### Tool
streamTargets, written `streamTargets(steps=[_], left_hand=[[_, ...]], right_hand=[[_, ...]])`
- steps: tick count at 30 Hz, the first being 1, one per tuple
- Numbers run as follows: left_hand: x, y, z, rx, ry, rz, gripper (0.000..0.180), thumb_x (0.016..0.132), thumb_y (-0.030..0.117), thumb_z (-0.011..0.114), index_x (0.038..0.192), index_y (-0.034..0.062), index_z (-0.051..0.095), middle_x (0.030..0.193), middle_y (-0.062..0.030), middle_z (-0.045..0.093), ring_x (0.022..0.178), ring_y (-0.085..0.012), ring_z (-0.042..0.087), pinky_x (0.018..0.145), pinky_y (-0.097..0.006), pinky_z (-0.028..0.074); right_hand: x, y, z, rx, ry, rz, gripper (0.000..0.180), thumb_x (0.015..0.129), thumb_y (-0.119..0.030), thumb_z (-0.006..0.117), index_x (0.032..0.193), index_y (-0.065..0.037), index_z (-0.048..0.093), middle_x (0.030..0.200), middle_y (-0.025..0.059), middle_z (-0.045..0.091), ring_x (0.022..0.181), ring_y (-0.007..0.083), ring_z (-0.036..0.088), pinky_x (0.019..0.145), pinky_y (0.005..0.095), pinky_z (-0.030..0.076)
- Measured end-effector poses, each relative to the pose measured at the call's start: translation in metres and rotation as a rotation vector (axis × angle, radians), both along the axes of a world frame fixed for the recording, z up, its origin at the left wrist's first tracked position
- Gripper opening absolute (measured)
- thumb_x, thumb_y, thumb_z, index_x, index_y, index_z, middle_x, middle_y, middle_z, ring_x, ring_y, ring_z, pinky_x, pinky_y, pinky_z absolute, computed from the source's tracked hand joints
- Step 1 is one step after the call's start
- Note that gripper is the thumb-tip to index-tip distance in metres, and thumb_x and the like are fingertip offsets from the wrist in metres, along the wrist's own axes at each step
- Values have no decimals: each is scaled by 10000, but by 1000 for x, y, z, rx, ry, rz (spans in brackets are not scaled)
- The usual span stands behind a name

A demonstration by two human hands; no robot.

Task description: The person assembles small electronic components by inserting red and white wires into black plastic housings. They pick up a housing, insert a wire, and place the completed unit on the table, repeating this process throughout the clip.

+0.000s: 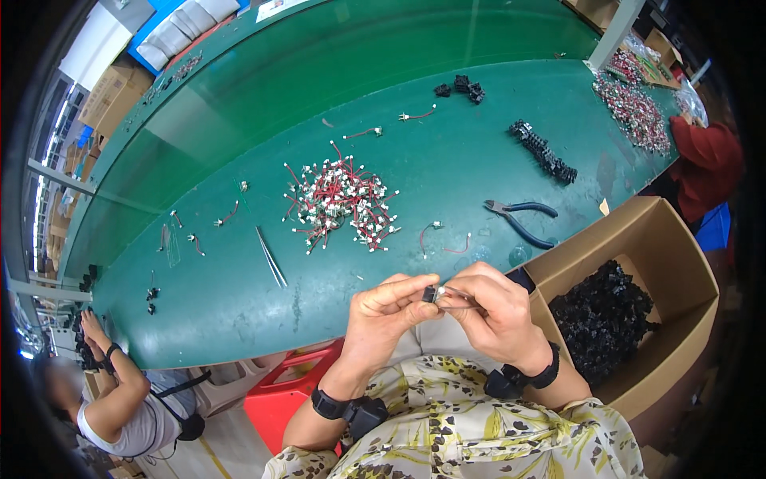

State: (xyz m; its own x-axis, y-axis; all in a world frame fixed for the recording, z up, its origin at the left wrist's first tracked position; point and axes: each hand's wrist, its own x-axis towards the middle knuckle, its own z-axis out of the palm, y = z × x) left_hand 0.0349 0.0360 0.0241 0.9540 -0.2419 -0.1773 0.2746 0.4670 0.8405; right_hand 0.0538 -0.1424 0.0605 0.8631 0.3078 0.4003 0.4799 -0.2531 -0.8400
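Close to the table's front edge, my left hand (381, 319) pinches a small black plastic housing (430, 294) between thumb and fingers. My right hand (499, 315) is closed on slim metal tweezers (456, 306), their tips at the housing. A small white connector (441, 292) shows between the two hands, touching or partly in the housing; I cannot tell which. Beyond my hands lies a heap of white connectors with short red wires (343, 199). Two loose wired connectors (432, 226) lie nearer to me.
Blue-handled cutters (523, 219) and another pair of tweezers (271, 257) lie on the green table (383, 295). An open cardboard box (678, 319) of black parts stands at my right. Black housings (542, 152) lie farther back. Co-workers sit at left (120, 407) and far right (706, 164).
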Motion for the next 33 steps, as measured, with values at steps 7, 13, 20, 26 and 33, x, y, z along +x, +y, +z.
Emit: streamTargets(steps=[7, 13, 20, 26, 33], left_hand=[[-2, 0, 3, 119, -102, 36, 359, 812, -54, 692, 1162, 18, 658, 990, -45, 624, 909, -123, 624, 808, -258, 553], [1, 2, 4, 219, -254, 22, 373, 822, -50, 687, 1187, 16, 644, 990, -34, 607, 940, -114, 614, 819, -256, 546], [-2, 5, 3, -156, 100, -87, 332, 882, 31, 648, 1213, 19, 621, 1022, -69, 662, 871, -160, 659, 801, -285, 552], [-4, 9, -4, -249, 142, -118, 310, 874, 29, 653, 1184, 17, 641, 1007, -74, 668, 850, -178, 667, 776, -286, 550], [-1, 14, -3, -51, -84, -21, 362, 806, -96, 674, 1155, 1, 655, 972, -65, 628, 929, -158, 650, 836, -277, 555]], right_hand=[[0, -1, 1, -30, -1, -9, 161, 774, 76, 664, 929, 49, 629, 807, 147, 620, 684, 256, 622, 584, 317, 509], [-1, -2, 1, -26, 0, 3, 178, 769, 71, 678, 938, 48, 629, 808, 145, 620, 689, 252, 620, 581, 322, 514], [0, -2, -4, -27, -130, -1, 235, 724, 102, 663, 945, 26, 638, 841, 123, 629, 698, 238, 640, 583, 325, 533], [3, -2, 0, -97, -140, 96, 293, 674, 141, 602, 941, 25, 637, 852, 116, 630, 719, 249, 656, 591, 325, 538], [2, 7, -7, -68, -75, 29, 223, 718, 103, 656, 926, 24, 655, 844, 123, 643, 722, 230, 659, 601, 313, 540]])
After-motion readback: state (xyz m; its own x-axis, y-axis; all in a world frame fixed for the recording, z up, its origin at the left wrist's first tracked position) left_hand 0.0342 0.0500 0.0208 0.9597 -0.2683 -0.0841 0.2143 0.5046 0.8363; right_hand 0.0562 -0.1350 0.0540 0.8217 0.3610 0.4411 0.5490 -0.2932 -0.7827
